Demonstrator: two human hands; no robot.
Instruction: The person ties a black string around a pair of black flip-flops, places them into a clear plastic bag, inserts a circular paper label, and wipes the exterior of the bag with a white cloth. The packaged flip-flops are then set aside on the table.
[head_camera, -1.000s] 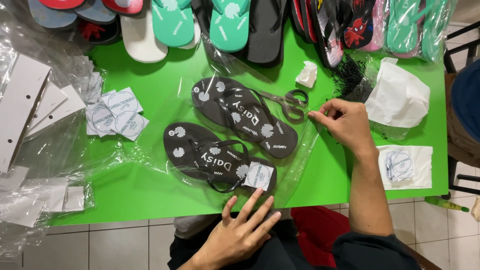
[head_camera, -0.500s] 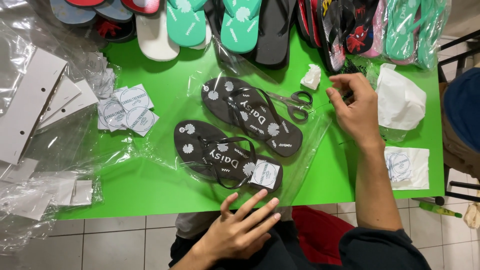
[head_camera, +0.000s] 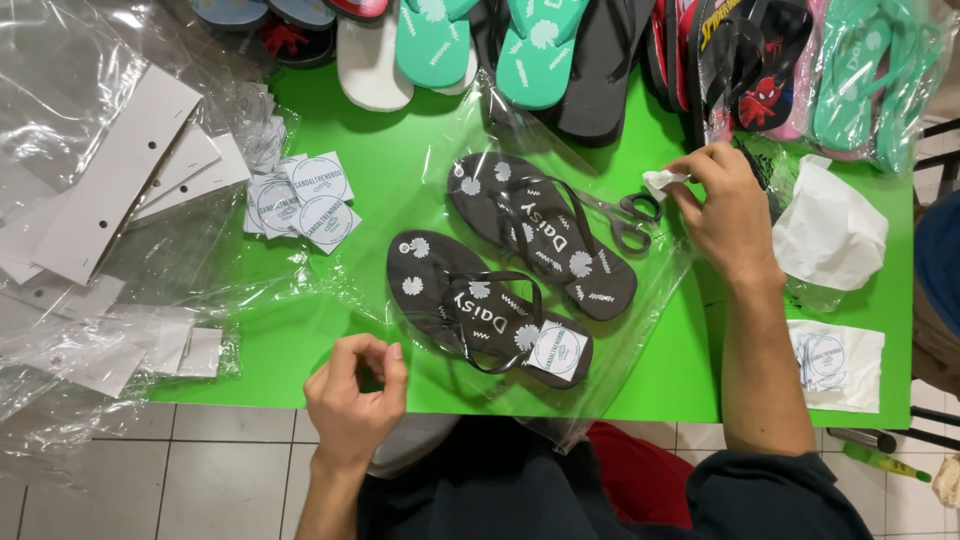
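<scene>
On the counter, two flip-flops lie side by side on a plastic bag, one nearer the person, the other behind it. Scissors lie just right of the farther one. The right hand rests beside the scissors, touching a small wad of paper. The left hand hovers at the near edge. Round-printed tags lie to the left; a row of sandals lines the far edge.
</scene>
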